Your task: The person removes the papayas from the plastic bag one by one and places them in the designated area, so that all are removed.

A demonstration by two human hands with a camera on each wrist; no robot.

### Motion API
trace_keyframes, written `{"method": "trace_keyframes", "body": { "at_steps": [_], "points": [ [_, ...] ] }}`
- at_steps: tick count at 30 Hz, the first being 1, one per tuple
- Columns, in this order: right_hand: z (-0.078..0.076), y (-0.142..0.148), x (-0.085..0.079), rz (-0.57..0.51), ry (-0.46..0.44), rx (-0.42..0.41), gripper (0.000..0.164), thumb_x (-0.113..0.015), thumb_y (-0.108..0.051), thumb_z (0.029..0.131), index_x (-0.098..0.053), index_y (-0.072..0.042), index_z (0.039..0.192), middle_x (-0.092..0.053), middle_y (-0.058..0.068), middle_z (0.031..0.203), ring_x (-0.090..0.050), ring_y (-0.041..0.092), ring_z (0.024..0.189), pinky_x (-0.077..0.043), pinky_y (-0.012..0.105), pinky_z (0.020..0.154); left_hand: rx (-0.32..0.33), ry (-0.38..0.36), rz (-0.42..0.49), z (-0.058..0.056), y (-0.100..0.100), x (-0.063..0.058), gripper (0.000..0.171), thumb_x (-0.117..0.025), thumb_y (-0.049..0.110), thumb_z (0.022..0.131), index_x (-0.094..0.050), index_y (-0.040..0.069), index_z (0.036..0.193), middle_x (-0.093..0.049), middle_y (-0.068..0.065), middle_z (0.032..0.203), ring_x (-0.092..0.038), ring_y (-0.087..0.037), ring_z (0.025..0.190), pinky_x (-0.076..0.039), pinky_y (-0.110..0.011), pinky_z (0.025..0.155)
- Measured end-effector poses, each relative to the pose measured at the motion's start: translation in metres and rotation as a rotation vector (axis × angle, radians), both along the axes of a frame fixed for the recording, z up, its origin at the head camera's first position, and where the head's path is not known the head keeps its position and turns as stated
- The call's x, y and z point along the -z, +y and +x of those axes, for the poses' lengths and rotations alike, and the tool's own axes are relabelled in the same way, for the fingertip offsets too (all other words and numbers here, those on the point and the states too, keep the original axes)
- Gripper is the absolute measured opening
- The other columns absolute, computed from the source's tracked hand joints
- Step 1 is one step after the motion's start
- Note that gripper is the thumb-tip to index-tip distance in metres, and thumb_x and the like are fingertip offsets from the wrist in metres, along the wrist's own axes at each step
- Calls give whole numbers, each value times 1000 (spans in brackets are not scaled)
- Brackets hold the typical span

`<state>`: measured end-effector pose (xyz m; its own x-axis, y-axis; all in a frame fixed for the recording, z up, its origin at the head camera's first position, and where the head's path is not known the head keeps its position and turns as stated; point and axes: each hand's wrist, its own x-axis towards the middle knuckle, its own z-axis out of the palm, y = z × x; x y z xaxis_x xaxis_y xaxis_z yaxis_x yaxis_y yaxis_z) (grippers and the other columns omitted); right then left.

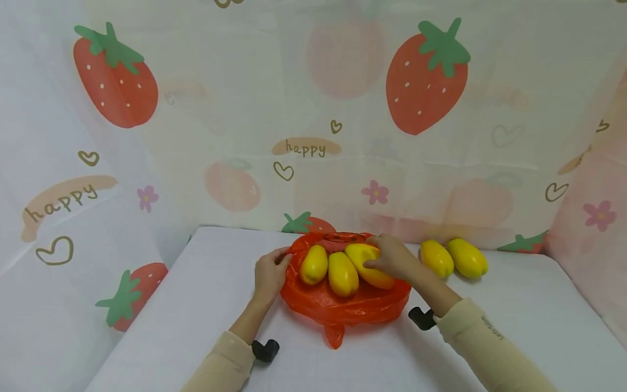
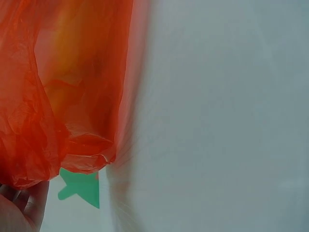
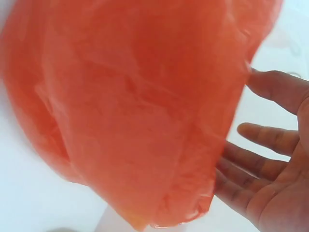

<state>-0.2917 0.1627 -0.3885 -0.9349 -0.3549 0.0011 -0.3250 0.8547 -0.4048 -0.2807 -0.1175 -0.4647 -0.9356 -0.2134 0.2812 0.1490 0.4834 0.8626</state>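
A red plastic bag (image 1: 338, 313) lies on the white table with its mouth open. Three yellow mango-like fruits, left (image 1: 314, 264), middle (image 1: 343, 274) and right (image 1: 376, 276), sit in its mouth. My left hand (image 1: 269, 276) pinches the bag's left rim; in the left wrist view its fingers (image 2: 35, 203) show at the bag's lower edge. Over the right fruit is my right hand (image 1: 394, 257), at the bag's right rim. The right wrist view shows this hand's fingers (image 3: 270, 137) spread beside the bag, partly hidden behind it.
Two more yellow fruits (image 1: 437, 259) (image 1: 467, 258) lie side by side on the table, right of the bag. A strawberry-printed cloth (image 1: 274, 103) hangs behind the white tabletop (image 1: 210, 288). Black wrist mounts (image 1: 265, 351) stick out at both sleeves.
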Motion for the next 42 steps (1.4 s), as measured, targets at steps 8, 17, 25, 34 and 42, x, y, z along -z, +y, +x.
{"method": "trace_keyframes", "body": {
  "at_steps": [8,17,25,34,42],
  "points": [
    [-1,-3,8,72,-29,61,64,-77,-30,84,-54,0,135,-58,21,128,-57,35,113,-51,50,100,0,4,-1,0,0,2,25,-63,12,94,-71,2,116,-74,-15,105,-67,-26,91,-58,-40,87],
    [0,-7,16,108,-45,69,67,-78,-30,82,-53,2,135,-59,22,130,-54,38,118,-46,53,104,4,-8,10,1,0,4,25,-63,12,94,-71,2,116,-74,-15,106,-67,-26,92,-58,-40,87],
    [-4,-12,25,200,-35,75,72,-79,-32,81,-48,3,135,-56,24,129,-52,39,118,-45,54,105,6,-9,14,1,1,3,25,-63,12,94,-71,3,116,-74,-14,106,-67,-25,91,-59,-39,87],
    [-4,-22,30,217,-74,112,78,-80,-30,80,-39,4,139,-53,24,125,-49,37,113,-48,50,103,4,-22,15,2,0,2,25,-63,13,94,-71,3,117,-73,-14,107,-67,-26,93,-58,-39,89],
    [-1,-27,26,208,-89,137,76,-80,-27,80,-38,3,136,-56,24,122,-51,39,112,-48,53,102,-4,-20,9,0,0,1,25,-64,13,94,-71,3,116,-74,-14,106,-66,-25,90,-59,-39,86]
  ]
}}
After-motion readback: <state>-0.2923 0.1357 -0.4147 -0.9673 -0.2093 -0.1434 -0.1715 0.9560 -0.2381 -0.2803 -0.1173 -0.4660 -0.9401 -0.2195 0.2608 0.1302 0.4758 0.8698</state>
